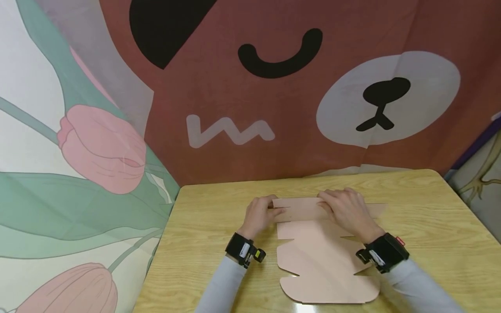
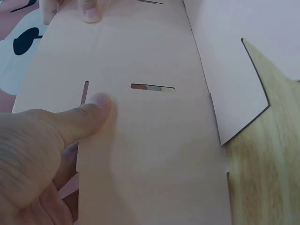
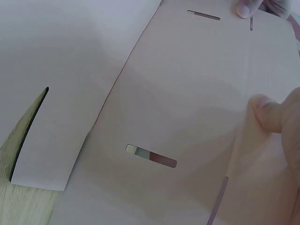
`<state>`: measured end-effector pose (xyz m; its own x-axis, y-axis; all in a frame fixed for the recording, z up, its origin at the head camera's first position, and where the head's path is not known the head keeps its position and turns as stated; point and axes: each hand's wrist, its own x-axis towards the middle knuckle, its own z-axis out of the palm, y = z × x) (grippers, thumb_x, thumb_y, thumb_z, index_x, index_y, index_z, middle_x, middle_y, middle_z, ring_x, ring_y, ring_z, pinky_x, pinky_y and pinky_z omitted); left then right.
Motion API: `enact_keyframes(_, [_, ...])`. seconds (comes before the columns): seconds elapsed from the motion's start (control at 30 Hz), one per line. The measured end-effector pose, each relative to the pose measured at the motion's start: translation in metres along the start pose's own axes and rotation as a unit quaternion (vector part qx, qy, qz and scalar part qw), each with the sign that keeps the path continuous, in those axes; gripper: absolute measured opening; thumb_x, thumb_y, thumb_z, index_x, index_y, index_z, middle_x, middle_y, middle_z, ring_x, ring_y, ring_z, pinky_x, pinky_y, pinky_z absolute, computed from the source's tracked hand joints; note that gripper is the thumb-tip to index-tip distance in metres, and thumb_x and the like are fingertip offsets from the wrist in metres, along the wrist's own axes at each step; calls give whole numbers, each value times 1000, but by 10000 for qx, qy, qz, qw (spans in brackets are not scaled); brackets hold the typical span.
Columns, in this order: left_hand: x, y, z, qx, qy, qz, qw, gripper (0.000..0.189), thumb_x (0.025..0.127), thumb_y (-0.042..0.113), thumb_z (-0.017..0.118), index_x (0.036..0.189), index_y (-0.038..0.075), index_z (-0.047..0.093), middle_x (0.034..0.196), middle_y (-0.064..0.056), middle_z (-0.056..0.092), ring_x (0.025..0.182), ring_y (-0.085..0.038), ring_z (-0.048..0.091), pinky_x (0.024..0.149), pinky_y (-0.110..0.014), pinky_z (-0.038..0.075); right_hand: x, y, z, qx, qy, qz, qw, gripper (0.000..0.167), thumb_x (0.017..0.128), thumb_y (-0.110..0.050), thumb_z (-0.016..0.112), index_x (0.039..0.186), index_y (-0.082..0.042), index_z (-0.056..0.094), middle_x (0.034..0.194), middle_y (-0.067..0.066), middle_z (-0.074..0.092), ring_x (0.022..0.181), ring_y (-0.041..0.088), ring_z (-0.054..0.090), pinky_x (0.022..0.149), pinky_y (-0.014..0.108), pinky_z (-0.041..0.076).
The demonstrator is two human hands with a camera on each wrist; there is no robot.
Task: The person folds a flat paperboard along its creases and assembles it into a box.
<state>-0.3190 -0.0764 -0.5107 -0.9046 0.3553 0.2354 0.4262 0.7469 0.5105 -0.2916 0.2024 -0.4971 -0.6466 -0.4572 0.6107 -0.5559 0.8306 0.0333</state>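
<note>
A pinkish-tan die-cut cardboard sheet with notched sides and a rounded near end lies on the table. Its far panel stands up from the rest along a crease. My left hand pinches that panel at its left end, thumb on the near face and other fingers behind. Toward the panel's right part, my right hand holds the upper edge, its thumb pressing the face near a fold line. Narrow slots cut through the panel show in both wrist views; most of the right fingers are hidden behind it.
The wood-grain table extends on both sides of the sheet. Behind it hangs a cloth printed with a large brown animal face. At the left is another cloth with pink tulips.
</note>
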Motion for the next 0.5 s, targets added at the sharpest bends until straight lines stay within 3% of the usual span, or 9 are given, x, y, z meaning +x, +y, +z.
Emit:
enact_keyframes(0.23, [3,0,1,-74,-63,-105,9999,22,86,42,74,100,24,73,75,8,69,53,0,50,50,-19,38,-2,1,5,-37,55,6,10000,21,88,-26,74,82,-18,55,60,-6,49,46,10,34,45,23,21])
enact_keyframes(0.5, [5,0,2,-131,-25,-168,9998,14,85,41,75,94,30,72,88,12,75,76,-2,66,66,-21,49,-7,2,9,-95,238,-159,9995,14,89,-25,71,88,-17,59,71,-3,61,47,12,40,45,27,32])
